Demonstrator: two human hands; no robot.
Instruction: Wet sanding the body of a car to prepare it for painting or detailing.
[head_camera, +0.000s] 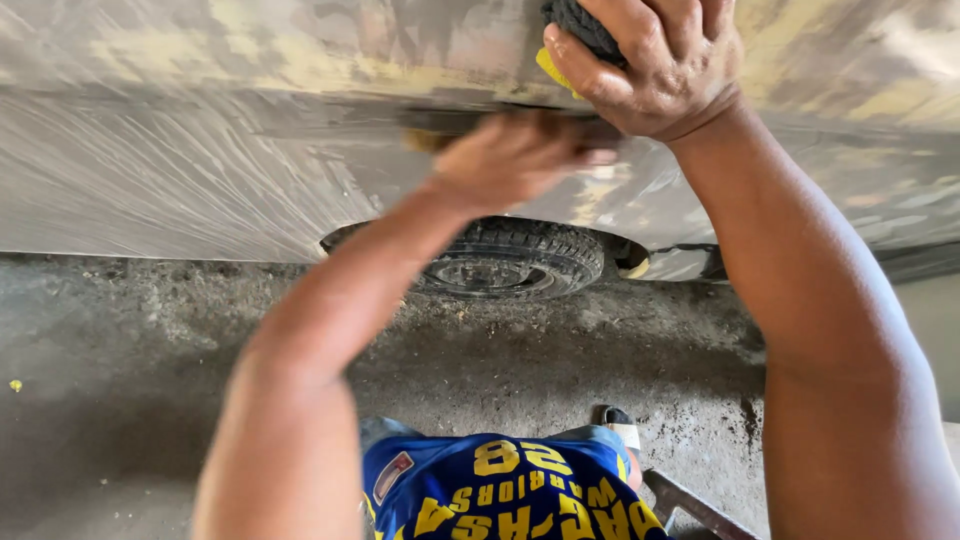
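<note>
Sanded car panel (200, 170), blurred left hand (510, 160)

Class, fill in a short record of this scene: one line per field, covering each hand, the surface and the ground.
Left hand: left hand, blurred, against the car body panel
Right hand: right hand presses a dark and yellow pad on the panel
Surface: grey, streaked, with yellowish patches
Below: tyre in the wheel arch
Ground: stained concrete floor

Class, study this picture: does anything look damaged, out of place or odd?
The car body panel is patchy, with grey sanded streaks and yellowish blotches instead of even paint. The left hand is motion-blurred against it; the right hand presses a dark cloth there.
</note>
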